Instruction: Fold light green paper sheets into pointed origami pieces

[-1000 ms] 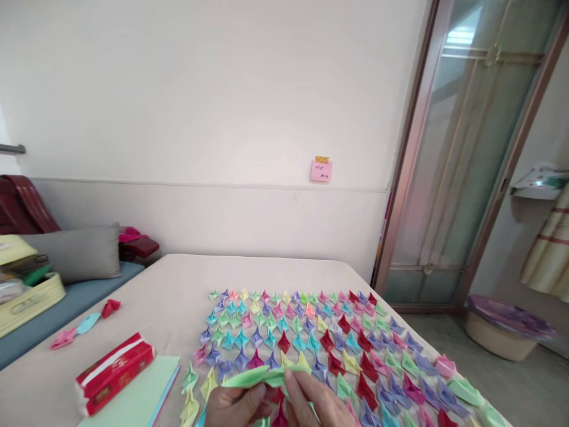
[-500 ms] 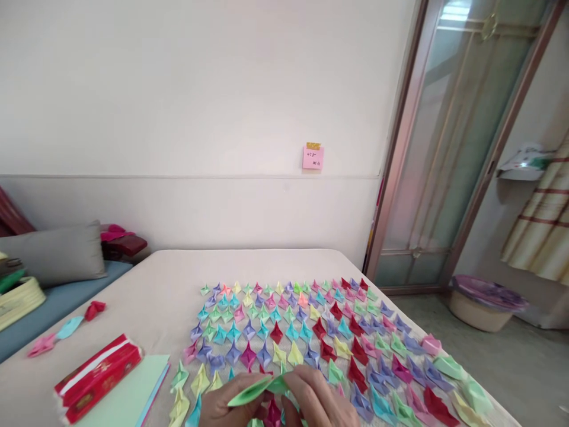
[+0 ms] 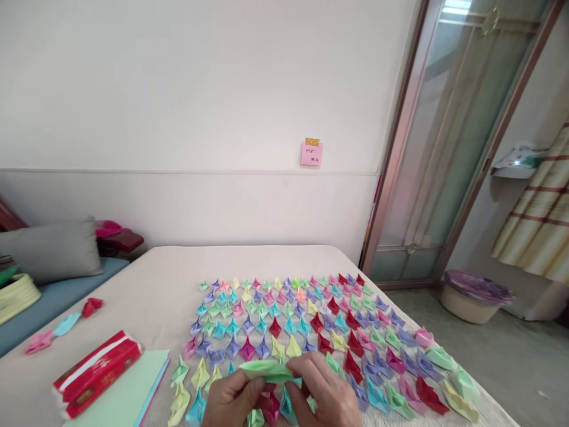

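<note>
A piece of folded light green paper (image 3: 269,371) spans the gap between my hands at the bottom middle. My left hand (image 3: 231,400) pinches its left part, thumb in front. At its right end, the fingers and thumb of my right hand (image 3: 326,391) are closed on the paper. Beneath and beyond both hands, many small folded paper boats (image 3: 248,349) in several colours stand in rows on the pale cloth-covered surface (image 3: 169,284). Some of them are hidden behind my hands.
To the left lie a red tissue pack (image 3: 98,370) and a stack of coloured paper (image 3: 128,385). Farther left are a red folded paper (image 3: 92,306), a blue one (image 3: 66,324) and a pink one (image 3: 39,342). A lidded tub (image 3: 475,296) stands on the floor at right.
The green paper has turned more level, its long side now facing me, and my left thumb has come in front of it. The view has shifted slightly.
</note>
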Demonstrator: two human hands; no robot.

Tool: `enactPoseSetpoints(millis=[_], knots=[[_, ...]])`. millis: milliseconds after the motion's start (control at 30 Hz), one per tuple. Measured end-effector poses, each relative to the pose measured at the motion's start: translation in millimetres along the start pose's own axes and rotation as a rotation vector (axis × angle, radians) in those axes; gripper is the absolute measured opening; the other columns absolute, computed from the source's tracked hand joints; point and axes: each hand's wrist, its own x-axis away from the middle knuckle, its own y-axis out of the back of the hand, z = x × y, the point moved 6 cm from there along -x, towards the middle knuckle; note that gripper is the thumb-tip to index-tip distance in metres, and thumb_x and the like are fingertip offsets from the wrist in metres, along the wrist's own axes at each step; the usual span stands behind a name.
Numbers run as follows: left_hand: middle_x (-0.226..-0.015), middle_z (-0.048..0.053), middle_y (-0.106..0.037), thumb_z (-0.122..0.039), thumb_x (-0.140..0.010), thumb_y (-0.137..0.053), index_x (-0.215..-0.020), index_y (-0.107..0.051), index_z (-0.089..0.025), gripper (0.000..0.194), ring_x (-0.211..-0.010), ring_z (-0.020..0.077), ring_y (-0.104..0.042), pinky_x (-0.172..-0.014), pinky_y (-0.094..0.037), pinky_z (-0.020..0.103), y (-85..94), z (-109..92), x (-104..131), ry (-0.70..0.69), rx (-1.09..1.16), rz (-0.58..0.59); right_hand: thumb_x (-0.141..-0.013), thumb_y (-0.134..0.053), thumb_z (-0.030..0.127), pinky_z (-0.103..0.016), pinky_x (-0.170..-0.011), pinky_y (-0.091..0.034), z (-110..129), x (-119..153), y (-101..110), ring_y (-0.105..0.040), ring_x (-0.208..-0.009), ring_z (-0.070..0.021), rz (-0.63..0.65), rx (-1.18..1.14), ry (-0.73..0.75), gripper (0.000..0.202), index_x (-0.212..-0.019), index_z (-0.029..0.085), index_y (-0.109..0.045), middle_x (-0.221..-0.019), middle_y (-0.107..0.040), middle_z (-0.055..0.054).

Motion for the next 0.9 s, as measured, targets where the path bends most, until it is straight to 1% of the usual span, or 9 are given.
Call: enactPoseSetpoints(millis=[167,333,433,500,600,700,767,833,900], knots=[[-0.069,0.006,-0.081,-0.057,-0.060,-0.085,-0.082,-0.085,-0.019,0.044,-0.063,0.0197,-0.071,-0.063,-0.058,0.027,1.7,1,0,0.033,0.060,0.065,-0.090,-0.051,0.017,-0.022,-0.049,-0.045,2,-6,-1,-0.061,-0.052,-0.0134,0.012,0.026,-0.029,0.011,-0.082,0.023,-0.058,-0.070,-0.061,0.001],[-0.077,0.006,-0.081,-0.058,-0.070,-0.079,-0.090,-0.083,-0.019,0.045,-0.071,0.0202,-0.072,-0.073,-0.058,0.028,-0.6,1,0,0.018,0.079,0.120,-0.091,-0.050,0.021,-0.022,-0.053,-0.047,0,-7,-5,-0.068,-0.062,-0.0158,0.107,0.039,-0.019,0.017,-0.093,0.023,-0.067,-0.077,-0.066,-0.002],[-0.080,0.006,-0.080,-0.057,-0.073,-0.077,-0.097,-0.080,-0.019,0.045,-0.072,0.0220,-0.072,-0.066,-0.058,0.029,-2.9,-2,1,-0.045,0.063,0.113,-0.092,-0.054,0.026,-0.022,-0.053,-0.046,-4,-10,-6,-0.066,-0.060,-0.0152,0.176,0.022,-0.081,0.018,-0.092,0.025,-0.072,-0.074,-0.062,-0.001],[-0.075,0.006,-0.079,-0.060,-0.072,-0.075,-0.092,-0.078,-0.019,0.046,-0.062,0.0207,-0.070,-0.056,-0.056,0.028,-4.6,-3,1,-0.061,0.028,0.113,-0.091,-0.055,0.025,-0.021,-0.054,-0.045,-6,-13,-7,-0.065,-0.062,-0.0144,0.228,-0.046,-0.128,0.020,-0.083,0.025,-0.072,-0.076,-0.063,-0.001],[-0.059,0.003,-0.074,-0.065,-0.075,-0.069,-0.075,-0.072,-0.019,0.046,-0.048,0.0177,-0.064,-0.049,-0.052,0.026,-6.2,-4,1,-0.078,-0.071,0.112,-0.082,-0.059,0.017,-0.021,-0.056,-0.045,-15,-15,-12,-0.063,-0.064,-0.0140,0.283,-0.249,-0.299,0.018,-0.068,0.022,-0.069,-0.073,-0.064,0.000],[-0.049,0.002,-0.070,-0.063,-0.083,-0.060,-0.067,-0.065,-0.020,0.046,-0.043,0.0162,-0.060,-0.046,-0.046,0.023,-6.3,-6,2,-0.156,-0.239,0.079,-0.073,-0.061,0.019,-0.020,-0.040,-0.038,-28,-7,-28,-0.050,-0.043,-0.0099,0.347,-0.592,-0.639,0.010,-0.068,0.020,-0.070,-0.060,-0.057,0.004],[-0.045,0.000,-0.065,-0.060,-0.088,-0.054,-0.065,-0.060,-0.021,0.045,-0.042,0.0151,-0.055,-0.046,-0.042,0.022,-6.8,-9,4,-0.224,-0.358,0.053,-0.070,-0.063,0.023,-0.020,-0.031,-0.032,-30,-1,-40,-0.042,-0.033,-0.0070,0.393,-0.823,-0.804,0.009,-0.068,0.018,-0.070,-0.056,-0.055,0.005],[-0.044,-0.003,-0.058,-0.056,-0.092,-0.049,-0.065,-0.055,-0.022,0.044,-0.042,0.0142,-0.051,-0.048,-0.039,0.022,-7.5,-11,7,-0.275,-0.453,0.037,-0.069,-0.067,0.028,-0.019,-0.029,-0.026,-30,2,-47,-0.043,-0.030,-0.0067,0.403,-0.949,-0.860,0.014,-0.061,0.017,-0.066,-0.051,-0.054,0.006],[-0.044,-0.005,-0.052,-0.056,-0.093,-0.048,-0.063,-0.051,-0.023,0.044,-0.043,0.0135,-0.048,-0.049,-0.036,0.023,-7.7,-13,9,-0.278,-0.504,0.052,-0.071,-0.069,0.031,-0.019,-0.031,-0.020,-32,3,-49,-0.044,-0.029,-0.0065,0.391,-0.990,-0.879,0.023,-0.055,0.017,-0.061,-0.043,-0.049,0.007]])
